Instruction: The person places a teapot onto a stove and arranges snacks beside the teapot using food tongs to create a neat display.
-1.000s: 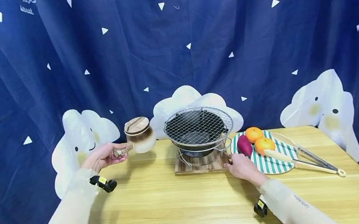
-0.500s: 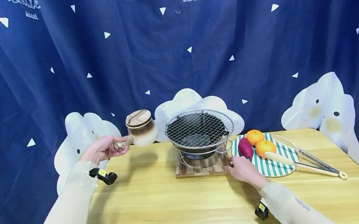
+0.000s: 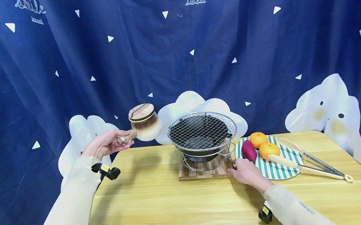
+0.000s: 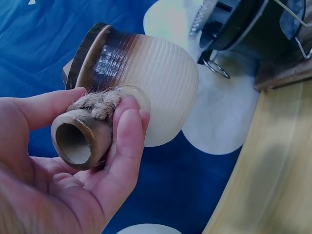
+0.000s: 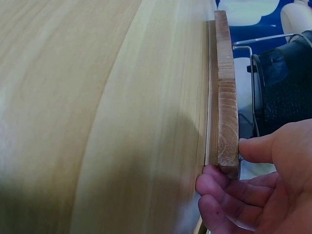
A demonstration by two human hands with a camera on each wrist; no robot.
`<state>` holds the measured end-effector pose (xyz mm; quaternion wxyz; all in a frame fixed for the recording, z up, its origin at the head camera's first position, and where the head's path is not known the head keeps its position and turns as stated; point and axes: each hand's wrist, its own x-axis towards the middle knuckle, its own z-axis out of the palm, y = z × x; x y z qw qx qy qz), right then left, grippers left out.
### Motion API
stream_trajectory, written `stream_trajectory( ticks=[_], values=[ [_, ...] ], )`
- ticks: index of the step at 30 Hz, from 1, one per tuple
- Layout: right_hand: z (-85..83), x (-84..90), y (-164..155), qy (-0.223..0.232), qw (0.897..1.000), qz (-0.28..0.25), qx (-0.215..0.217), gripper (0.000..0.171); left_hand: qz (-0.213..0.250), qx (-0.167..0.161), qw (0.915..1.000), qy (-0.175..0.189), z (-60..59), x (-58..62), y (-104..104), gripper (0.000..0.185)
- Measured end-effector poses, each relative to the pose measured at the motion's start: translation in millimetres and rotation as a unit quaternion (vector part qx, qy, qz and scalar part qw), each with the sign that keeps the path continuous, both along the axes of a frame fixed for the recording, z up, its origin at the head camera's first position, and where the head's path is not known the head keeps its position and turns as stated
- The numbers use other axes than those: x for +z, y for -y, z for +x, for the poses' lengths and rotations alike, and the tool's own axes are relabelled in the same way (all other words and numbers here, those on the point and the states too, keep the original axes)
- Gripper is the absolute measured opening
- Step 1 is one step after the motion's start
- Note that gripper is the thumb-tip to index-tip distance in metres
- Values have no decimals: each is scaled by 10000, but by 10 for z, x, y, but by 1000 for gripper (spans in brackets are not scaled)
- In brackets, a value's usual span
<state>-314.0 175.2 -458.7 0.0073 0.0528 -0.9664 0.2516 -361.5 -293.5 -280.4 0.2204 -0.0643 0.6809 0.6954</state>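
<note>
My left hand (image 3: 109,142) grips the rope-wrapped hollow handle (image 4: 80,136) of a brown-and-cream ceramic pot (image 4: 156,83), its wooden lid (image 3: 141,112) on. The pot hangs above the table's back left part, apart from the grill. A round black grill (image 3: 203,150) with a wire mesh (image 3: 200,131) on top stands on a square wooden board (image 3: 189,173). My right hand (image 3: 247,174) pinches the board's near right corner, thumb on top and fingers at the underside, as the right wrist view shows (image 5: 253,190).
Right of the board lies a green-striped plate (image 3: 277,172) bearing two oranges (image 3: 269,151) and a purple-red oval item (image 3: 249,151). Cream-tipped tongs (image 3: 320,169) rest across the plate's right side onto the table (image 3: 167,211). A blue curtain (image 3: 157,53) hangs behind.
My left hand has raised the pot higher and carried it slightly right, toward the grill. My right hand stays at the board's corner. The head view has shifted a little.
</note>
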Motion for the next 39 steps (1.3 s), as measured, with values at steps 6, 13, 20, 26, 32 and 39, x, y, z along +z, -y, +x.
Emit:
stream_trajectory(
  ticks=[6,13,20,26,32,39],
  values=[
    [-12,9,-19,-20,10000,17,-23,22,50,-74,9999,-61,-71,137,-148,12],
    [-38,4,-30,28,10000,43,-18,20,-51,-43,9999,-130,-133,246,-319,18],
    [-35,15,-22,-8,10000,12,49,25,-134,-176,9993,-289,-178,327,-495,16],
    [-35,-13,-1,7,10000,11,4,29,-130,-255,9990,-347,-187,370,-644,15],
    [-16,-32,11,-76,9999,91,17,26,-195,-213,9990,-346,-221,361,-785,15],
    [12,12,0,-55,10000,13,20,20,-65,-305,9990,-332,-320,371,-927,12]
  ],
)
